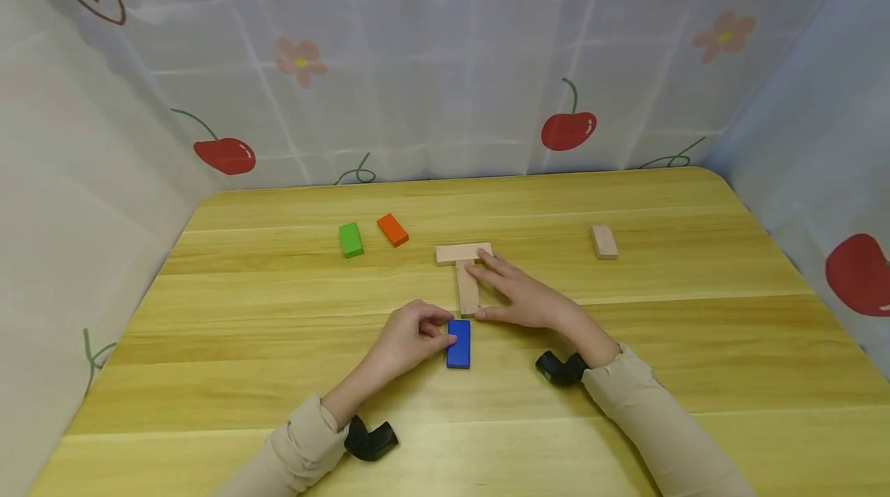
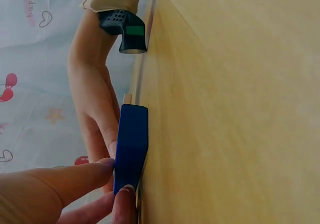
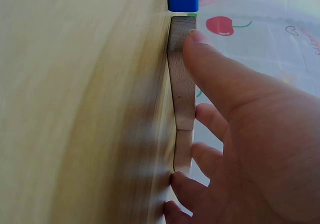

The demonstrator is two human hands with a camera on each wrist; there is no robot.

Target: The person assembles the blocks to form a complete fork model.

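Note:
A blue block (image 1: 458,345) lies lengthwise on the table, and my left hand (image 1: 412,338) pinches it, thumb on its top. In the left wrist view the fingertips sit at one end of the blue block (image 2: 133,139). Just beyond it, a plain wooden block (image 1: 468,292) runs lengthwise up to a crosswise wooden block (image 1: 455,253), forming a T. A narrow gap separates the blue block from the wooden stem (image 3: 181,88). My right hand (image 1: 521,297) spreads over the T from the right, its fingers extended and touching the wooden blocks.
A green block (image 1: 351,239) and an orange block (image 1: 393,230) lie at the back left. Another plain wooden block (image 1: 604,242) lies at the back right. A patterned curtain (image 1: 431,79) stands behind the wooden table (image 1: 243,373). Black wrist devices (image 1: 371,441) hang under both wrists.

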